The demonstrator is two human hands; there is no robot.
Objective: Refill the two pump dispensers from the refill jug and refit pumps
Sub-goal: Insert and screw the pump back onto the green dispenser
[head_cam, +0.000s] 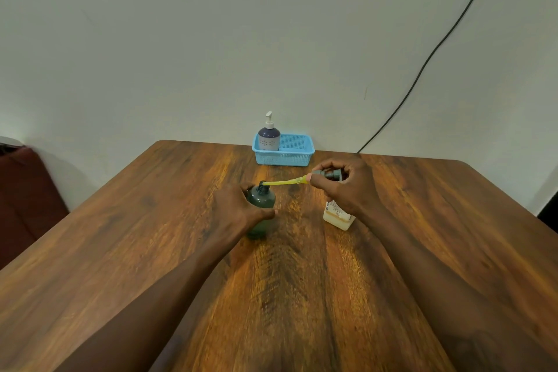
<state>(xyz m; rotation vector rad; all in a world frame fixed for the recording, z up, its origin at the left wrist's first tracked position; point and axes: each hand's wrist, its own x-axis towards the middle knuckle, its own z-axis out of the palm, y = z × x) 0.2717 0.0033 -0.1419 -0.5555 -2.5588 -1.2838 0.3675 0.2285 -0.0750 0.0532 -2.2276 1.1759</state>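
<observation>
Table [151,251] of dark wood, filling the near and middle ground and carrying everything. Black cable [422,63] slanting down the far wall to the table's far edge.

Blue basket [294,157] at the far edge, centre, well apart from the work. Keeps one purple dispenser [268,137] upright in its left end, white pump on; probably parked there out of the way, whether filled or waiting cannot be told.

Green bottle [262,199] upright at mid-table, just left of centre, neck open. Gripped by the left hand [238,208], fingers curled round the far side of the body and thumb across the near right side, most likely to stop it tipping or turning while the pump is handled. Level inside too dark to read.

Refill jug [336,220], white with a label, standing to the right of the bottle, near but not touching, half hidden behind the right wrist; cap out of sight. Set close, presumably for an easy pour.

Grey pump [329,174] held above the table right of the bottle, pinched at its head by the right hand [344,187], thumb underneath and fingers curled over. Lies nearly level, so that its yellow tube [280,183] points left with the tip at the bottle's mouth. Going in or coming out: cannot tell.
</observation>
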